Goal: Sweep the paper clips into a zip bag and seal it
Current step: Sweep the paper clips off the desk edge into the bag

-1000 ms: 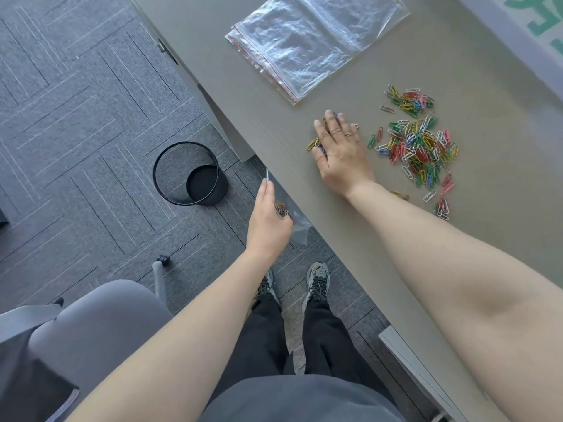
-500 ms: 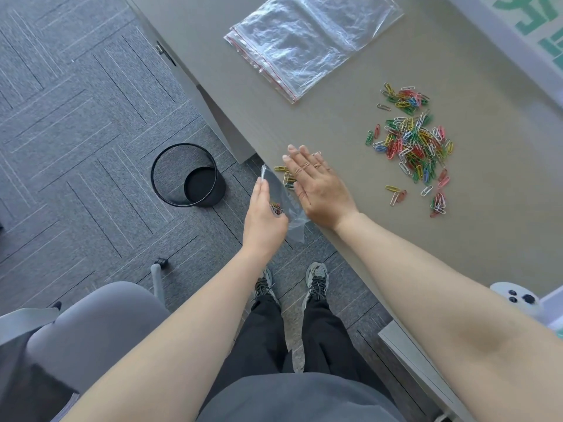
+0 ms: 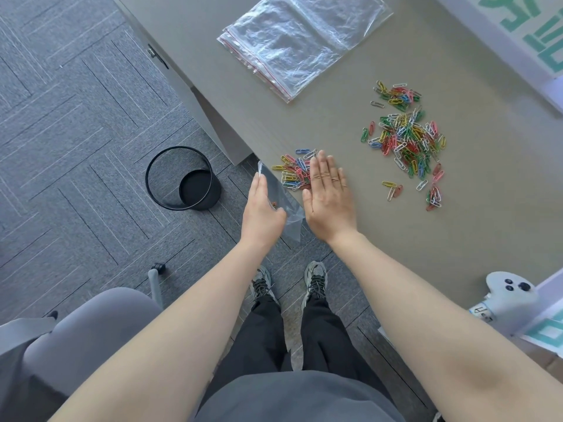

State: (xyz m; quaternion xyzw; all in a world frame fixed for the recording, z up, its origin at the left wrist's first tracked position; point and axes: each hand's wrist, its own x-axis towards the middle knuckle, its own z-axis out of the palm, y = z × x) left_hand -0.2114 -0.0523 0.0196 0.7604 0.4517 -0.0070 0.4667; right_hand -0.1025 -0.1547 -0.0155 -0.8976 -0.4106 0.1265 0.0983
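A: How many clumps of paper clips do you count?

B: Two. A small batch of paper clips (image 3: 294,173) sits at the desk's near edge, and the main pile of paper clips (image 3: 406,141) lies well apart to the right, with a few strays near it. Single clips are too many to count.

A: And bags?

B: One zip bag (image 3: 289,213) hangs below the desk (image 3: 335,117) edge, pinched by the left hand (image 3: 262,208). A stack of spare zip bags (image 3: 301,41) lies farther back; how many it holds I cannot tell.

A: The right hand?

B: The right hand (image 3: 329,199) lies flat, fingers straight and together, touching the small batch.

A: Anything hidden?

B: The bag's mouth is hard to make out; a few clips show inside.

A: Room around?

B: Bare desk between the two clumps. A black wastebasket (image 3: 182,178) stands on the carpet, left of the bag.
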